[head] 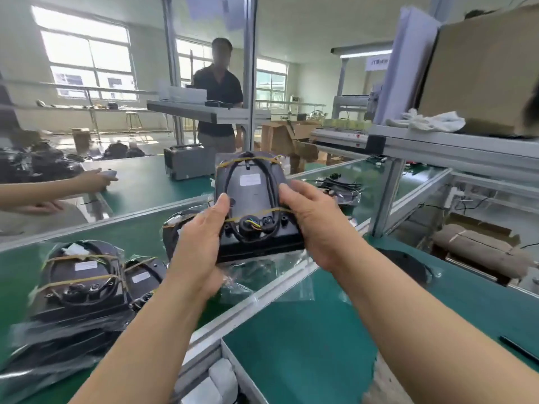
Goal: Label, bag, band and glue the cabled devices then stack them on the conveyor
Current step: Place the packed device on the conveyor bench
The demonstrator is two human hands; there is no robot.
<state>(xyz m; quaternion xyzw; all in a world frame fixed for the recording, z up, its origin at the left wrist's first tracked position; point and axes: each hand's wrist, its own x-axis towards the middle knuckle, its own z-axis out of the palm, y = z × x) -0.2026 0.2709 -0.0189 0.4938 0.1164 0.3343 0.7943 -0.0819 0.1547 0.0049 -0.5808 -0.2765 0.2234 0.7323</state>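
Device: the cabled device [253, 196], black, bagged in clear film, with a white label [250, 179] and two rubber bands [262, 212] across it, is held up at the centre of the frame, above the rail beside the conveyor [140, 234].
Left hand: the left hand [201, 237] grips the device's left edge, fingers curled under, thumb on top.
Right hand: the right hand [315, 225] holds the right edge, fingers wrapped round it.
Doing it well: I'd say check that the lower band traps the cable loop, keep the device level, then set it squarely on the stack [81, 284] at lower left.
Surface: green matting on the worktop [306, 330], lower right.
Room: a standing person [218, 91] at upper centre; a cardboard box [481, 68] shelved at upper right.
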